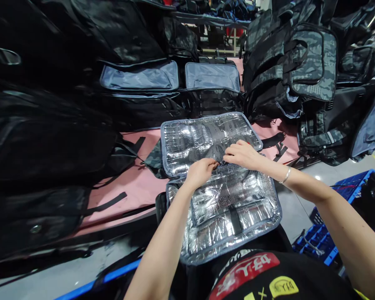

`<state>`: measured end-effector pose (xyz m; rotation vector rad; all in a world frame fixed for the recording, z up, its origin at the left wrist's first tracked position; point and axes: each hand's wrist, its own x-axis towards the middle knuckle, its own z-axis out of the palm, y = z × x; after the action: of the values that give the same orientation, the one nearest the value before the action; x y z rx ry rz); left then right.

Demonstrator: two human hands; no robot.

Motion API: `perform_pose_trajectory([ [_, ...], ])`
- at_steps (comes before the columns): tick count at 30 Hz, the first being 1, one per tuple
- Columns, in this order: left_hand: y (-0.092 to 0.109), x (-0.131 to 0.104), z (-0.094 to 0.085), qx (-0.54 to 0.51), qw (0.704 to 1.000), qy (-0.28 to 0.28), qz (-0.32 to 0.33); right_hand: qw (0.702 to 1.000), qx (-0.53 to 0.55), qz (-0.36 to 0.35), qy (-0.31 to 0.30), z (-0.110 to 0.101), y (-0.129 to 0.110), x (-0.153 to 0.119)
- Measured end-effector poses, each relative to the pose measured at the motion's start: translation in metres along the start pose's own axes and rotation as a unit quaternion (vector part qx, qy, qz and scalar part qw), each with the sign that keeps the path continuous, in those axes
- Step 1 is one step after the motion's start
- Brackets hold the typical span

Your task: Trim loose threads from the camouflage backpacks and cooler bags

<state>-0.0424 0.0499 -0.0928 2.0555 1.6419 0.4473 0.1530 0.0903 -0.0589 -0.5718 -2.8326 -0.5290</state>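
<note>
1. Curling over the silver-lined bag [220, 193], my left hand [201, 171] and right hand [242, 155] are reaching near its fold; from afar, I cannot tell whether either is gripping anything.
2. The bag is lying open at the edge of the pink table [140, 183].

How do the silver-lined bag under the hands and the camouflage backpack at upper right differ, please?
The silver-lined bag shows shiny lining; the camouflage backpack shows patterned outer fabric. The silver-lined bag lies spread open beneath the left hand and right hand; the camouflage backpack sits apart from both.
</note>
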Motion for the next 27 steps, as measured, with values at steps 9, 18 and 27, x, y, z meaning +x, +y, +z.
perform_pose_trajectory([
  [9,-0.005,0.001,0.005,0.002,1.000,0.002,-0.006,1.000,0.005,-0.001,-0.027,0.002,0.003,-0.009],
  [18,-0.005,0.002,0.005,0.016,1.000,0.003,-0.008,0.993,0.089,0.018,-0.082,0.000,0.007,0.006],
  [27,-0.007,0.002,0.005,0.026,1.000,-0.002,-0.003,0.979,0.146,-0.003,-0.141,-0.005,0.015,0.022],
])
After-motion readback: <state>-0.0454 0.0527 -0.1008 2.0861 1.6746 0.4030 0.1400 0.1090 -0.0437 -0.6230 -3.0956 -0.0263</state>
